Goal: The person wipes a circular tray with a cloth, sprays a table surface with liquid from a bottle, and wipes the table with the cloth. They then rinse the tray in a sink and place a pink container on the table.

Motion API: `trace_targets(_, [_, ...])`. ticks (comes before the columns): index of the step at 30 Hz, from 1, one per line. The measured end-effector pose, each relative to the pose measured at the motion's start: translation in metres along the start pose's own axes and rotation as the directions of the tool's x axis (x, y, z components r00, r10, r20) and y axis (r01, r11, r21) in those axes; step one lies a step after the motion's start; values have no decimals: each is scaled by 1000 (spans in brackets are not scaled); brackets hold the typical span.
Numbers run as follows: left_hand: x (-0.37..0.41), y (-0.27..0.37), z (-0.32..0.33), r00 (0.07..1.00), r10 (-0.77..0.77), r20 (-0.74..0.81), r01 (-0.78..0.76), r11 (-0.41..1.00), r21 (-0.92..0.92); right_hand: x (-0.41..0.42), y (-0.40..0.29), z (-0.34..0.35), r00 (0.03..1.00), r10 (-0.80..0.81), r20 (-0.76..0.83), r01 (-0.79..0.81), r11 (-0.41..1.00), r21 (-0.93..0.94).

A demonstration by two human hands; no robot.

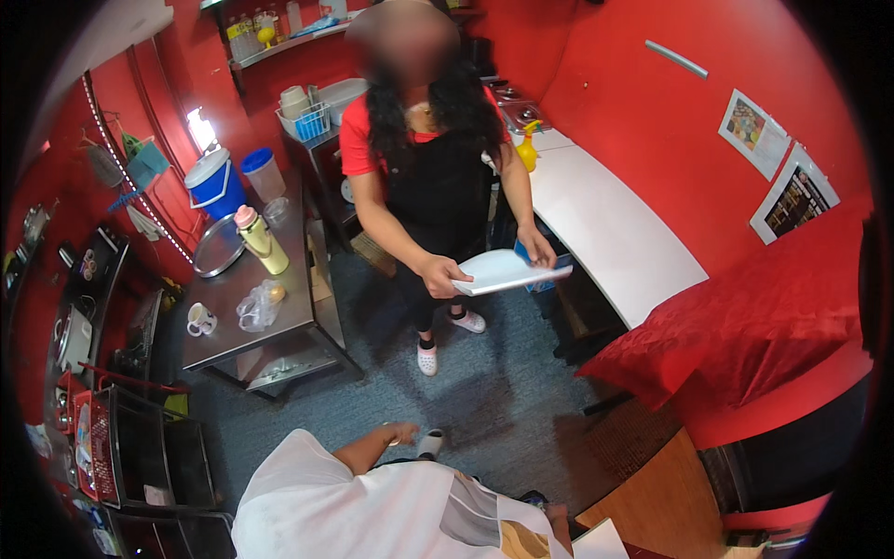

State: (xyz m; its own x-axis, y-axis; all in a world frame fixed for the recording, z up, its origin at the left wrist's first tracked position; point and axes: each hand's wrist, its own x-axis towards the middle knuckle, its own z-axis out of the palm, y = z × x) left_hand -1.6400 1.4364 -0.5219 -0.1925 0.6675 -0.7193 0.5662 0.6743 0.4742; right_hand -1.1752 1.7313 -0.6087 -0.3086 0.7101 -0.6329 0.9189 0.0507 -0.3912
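My left hand (403, 433), with a band at its wrist, hangs over the floor near my grey shoe (431, 443), fingers loosely apart and holding nothing visible. Low at the right, my right hand (557, 516) shows only in part beside my white patterned shirt (412, 513); its fingers are hidden. Just below it lies the corner of a white flat board or sheet (602, 542). Facing me, a person in a black apron (440, 182) holds a white flat thing (510, 271) in both hands, with something blue by it.
Left, a metal table (300, 293) bears a yellow-green bottle (265, 241), a mug (201, 319), a plastic bag (258, 306) and a blue bucket (215, 183). Right, a white counter (607, 230) runs along the red wall, near a red cloth (754, 307). Black racks (160, 447) stand lower left.
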Motion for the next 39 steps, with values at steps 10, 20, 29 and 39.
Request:
trace_targets(10, [-7,-19,-48,988,31,-152,-20,997,72,-68,-135,43,982,-182,54,168,965,199])
trace_targets(20, [-87,-240,9,973,-213,94,116,93,-989,-239,-102,120,970,190,151,-174,979,-109])
trace_targets(29, [-246,-378,50,914,-403,51,407,907,-106,-431,-18,236,889,-178,-423,-170,728,-664])
trace_targets(39, [-133,-274,3,982,-1,-191,11,999,49,-465,-51,226,921,210,-327,-357,789,-500])
